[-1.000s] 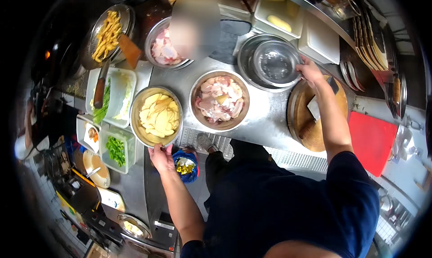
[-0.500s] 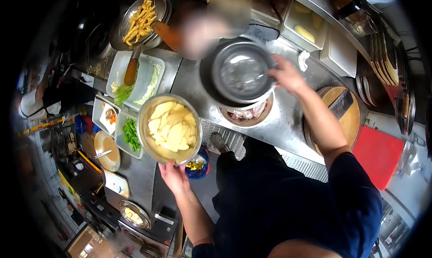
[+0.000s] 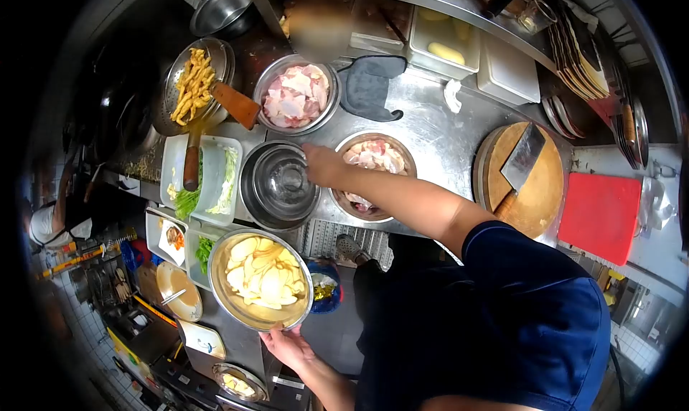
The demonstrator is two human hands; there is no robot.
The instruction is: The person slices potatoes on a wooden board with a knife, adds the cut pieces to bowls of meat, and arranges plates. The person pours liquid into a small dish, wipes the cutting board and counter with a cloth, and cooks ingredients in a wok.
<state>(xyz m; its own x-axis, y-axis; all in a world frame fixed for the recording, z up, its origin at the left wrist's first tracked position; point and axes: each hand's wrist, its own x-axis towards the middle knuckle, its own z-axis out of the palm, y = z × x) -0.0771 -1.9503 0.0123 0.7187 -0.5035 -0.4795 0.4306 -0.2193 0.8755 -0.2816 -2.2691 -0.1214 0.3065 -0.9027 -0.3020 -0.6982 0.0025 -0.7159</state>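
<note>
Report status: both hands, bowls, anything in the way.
Left hand gripping rim, bowl of pale yellow slices. Right hand at rim, nested metal bowls. Right forearm crossing above raw meat bowl; cleaver on chopping board, clear of both hands.

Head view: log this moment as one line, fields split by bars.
left hand: holding bowl of pale slices by rim | right hand: on rim of nested metal bowls | cleaver: on round board
</note>
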